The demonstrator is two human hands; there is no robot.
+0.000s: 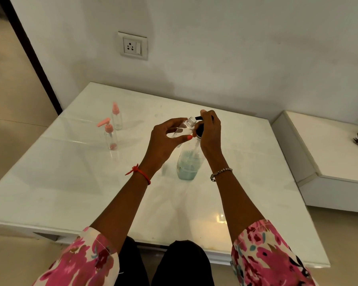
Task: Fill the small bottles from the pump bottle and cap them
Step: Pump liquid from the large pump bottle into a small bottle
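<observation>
Now, on the white desk (70, 182) the pump bottle (189, 162) stands near the centre, part-filled with pale blue liquid. Our right grip (210, 131) curls over its black pump head (199, 129). At 9 o'clock of it, our left grip (163, 139) pinches an uncapped small bottle (186, 126), tilted with its mouth just beside the spout. We should hold that mouth right under the spout, press slowly, and mind the tall bottle tipping. At 10 o'clock, well apart, stand a pink pump-top bottle (111, 137) and a pink spray-top bottle (117, 118).
</observation>
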